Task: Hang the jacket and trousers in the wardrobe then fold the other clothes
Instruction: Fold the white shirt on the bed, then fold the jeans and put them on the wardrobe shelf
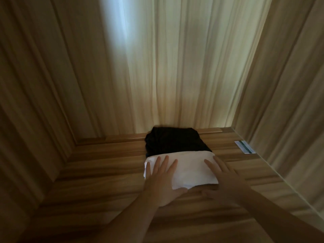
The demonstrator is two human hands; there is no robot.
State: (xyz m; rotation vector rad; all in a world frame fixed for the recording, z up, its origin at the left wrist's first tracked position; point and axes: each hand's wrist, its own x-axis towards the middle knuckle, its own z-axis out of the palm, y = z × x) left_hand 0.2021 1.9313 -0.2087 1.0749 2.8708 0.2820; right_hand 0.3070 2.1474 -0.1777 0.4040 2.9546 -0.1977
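Now two hands, left hand (pixel 162 181) and right hand (pixel 226 181), press one white garment (pixel 191 169).

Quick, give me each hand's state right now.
Left hand: open, fingers flat on the white garment.
Right hand: open, fingers flat on the same garment's right edge.

1. Folded white garment (pixel 191 170) lies flat on the wooden wardrobe shelf (pixel 98 172), towards the front.
2. Folded black garment (pixel 175 140) sits right behind it, touching, against the back panel.
3. Left hand (pixel 162 179) rests flat on its left part, right hand (pixel 226 179) over its right edge.
4. Small rectangular label (pixel 245 146) lies on the shelf, far right.
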